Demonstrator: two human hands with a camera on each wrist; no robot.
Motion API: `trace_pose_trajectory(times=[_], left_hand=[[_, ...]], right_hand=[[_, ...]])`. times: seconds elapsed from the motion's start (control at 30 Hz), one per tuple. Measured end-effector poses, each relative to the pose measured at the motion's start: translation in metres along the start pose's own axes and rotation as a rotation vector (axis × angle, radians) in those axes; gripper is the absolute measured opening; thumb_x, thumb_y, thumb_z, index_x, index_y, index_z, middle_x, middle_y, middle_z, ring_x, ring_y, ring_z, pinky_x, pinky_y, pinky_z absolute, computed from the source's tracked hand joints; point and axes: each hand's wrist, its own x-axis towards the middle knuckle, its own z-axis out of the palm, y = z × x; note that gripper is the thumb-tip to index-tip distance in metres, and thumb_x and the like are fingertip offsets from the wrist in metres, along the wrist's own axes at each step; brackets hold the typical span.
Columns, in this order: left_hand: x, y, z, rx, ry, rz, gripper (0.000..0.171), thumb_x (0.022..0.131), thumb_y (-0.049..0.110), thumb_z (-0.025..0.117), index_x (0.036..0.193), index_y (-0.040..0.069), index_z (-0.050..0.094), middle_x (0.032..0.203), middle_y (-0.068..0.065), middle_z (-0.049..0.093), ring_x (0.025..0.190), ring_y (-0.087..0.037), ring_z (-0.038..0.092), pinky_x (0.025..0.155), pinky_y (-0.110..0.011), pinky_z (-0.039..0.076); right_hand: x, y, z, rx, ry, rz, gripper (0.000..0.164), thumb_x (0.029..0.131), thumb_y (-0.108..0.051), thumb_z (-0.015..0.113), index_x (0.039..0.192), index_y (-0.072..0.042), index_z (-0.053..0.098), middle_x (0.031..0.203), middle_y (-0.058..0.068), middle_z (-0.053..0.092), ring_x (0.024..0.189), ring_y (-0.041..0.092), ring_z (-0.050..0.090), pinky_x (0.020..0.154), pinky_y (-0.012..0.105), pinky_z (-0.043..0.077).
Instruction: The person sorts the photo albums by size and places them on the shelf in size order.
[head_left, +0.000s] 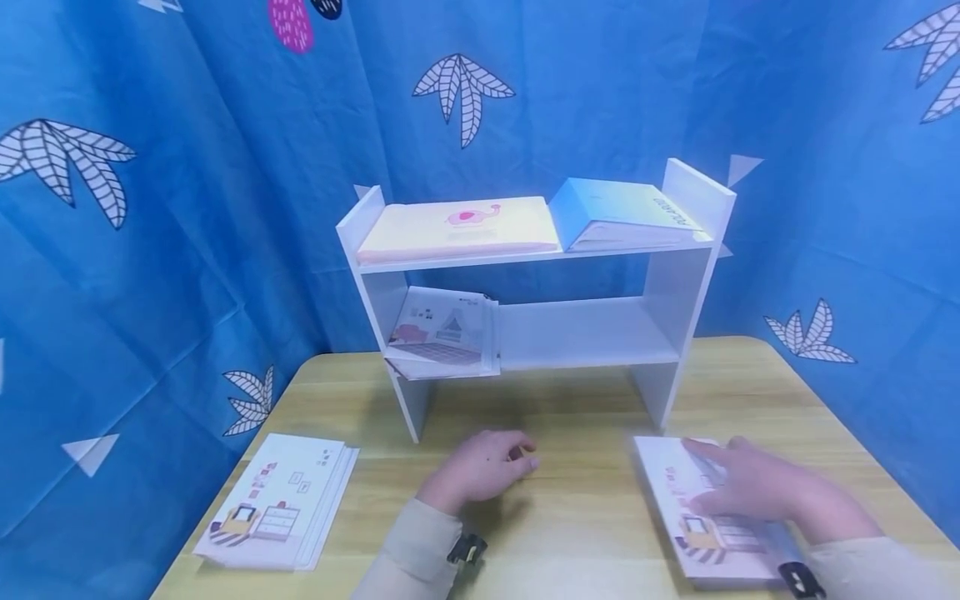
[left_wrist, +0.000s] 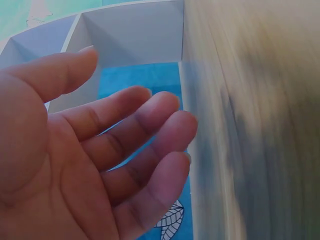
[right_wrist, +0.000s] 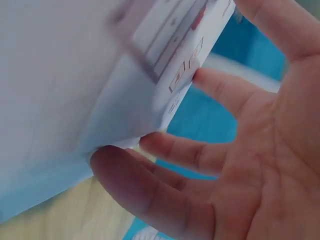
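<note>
My right hand is over a white picture book with a printed yellow armchair, lying on the table's right side. In the right wrist view, the spread fingers touch the edge and corner of the white book; whether another book lies under it cannot be told. My left hand hovers low over the table's middle, fingers loosely bent, holding nothing. Its palm faces the camera in the left wrist view, with the fingers in front of the shelf.
A white two-tier shelf stands at the back. On top lie an elephant-cover book and a blue book; several white books fill the lower left. More white books lie on the table at left. A blue curtain hangs behind.
</note>
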Motion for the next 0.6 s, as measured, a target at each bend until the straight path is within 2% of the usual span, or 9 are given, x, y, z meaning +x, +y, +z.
trace_pose_trajectory(times=[0.2,0.37,0.47,0.6], left_hand=[[-0.001,-0.001,0.001,0.031,-0.039,-0.012,0.052,0.1,0.053,0.054,0.132,0.014,0.066,0.115,0.002,0.071,0.103,-0.014,0.065,0.089,-0.04,0.053],[-0.006,-0.004,-0.004,0.008,-0.086,-0.075,0.058,0.098,0.058,0.054,0.132,0.012,0.065,0.121,-0.001,0.069,0.108,-0.02,0.064,0.092,-0.046,0.052],[-0.008,-0.008,-0.008,-0.004,-0.104,-0.107,0.057,0.097,0.059,0.055,0.13,0.013,0.067,0.118,-0.001,0.069,0.108,-0.021,0.064,0.092,-0.048,0.051],[-0.01,-0.013,-0.012,-0.032,-0.133,-0.147,0.053,0.095,0.059,0.057,0.124,0.017,0.07,0.102,0.004,0.07,0.094,-0.017,0.065,0.085,-0.047,0.053]], right_hand=[[0.011,-0.055,0.019,0.031,0.001,-0.014,0.089,0.079,-0.061,0.076,0.154,-0.022,0.046,0.15,0.048,0.018,0.127,0.066,0.037,0.094,0.077,0.035],[0.03,-0.093,0.037,-0.018,0.074,-0.102,0.088,0.078,-0.06,0.078,0.151,-0.02,0.05,0.146,0.041,0.037,0.123,0.058,0.048,0.095,0.071,0.04],[0.038,-0.115,0.043,-0.066,0.117,-0.15,0.085,0.08,-0.057,0.078,0.149,-0.016,0.052,0.139,0.035,0.048,0.119,0.05,0.054,0.094,0.067,0.044],[0.05,-0.135,0.048,-0.09,0.127,-0.157,0.079,0.083,-0.056,0.075,0.149,-0.019,0.052,0.14,0.033,0.049,0.119,0.048,0.055,0.093,0.067,0.045]])
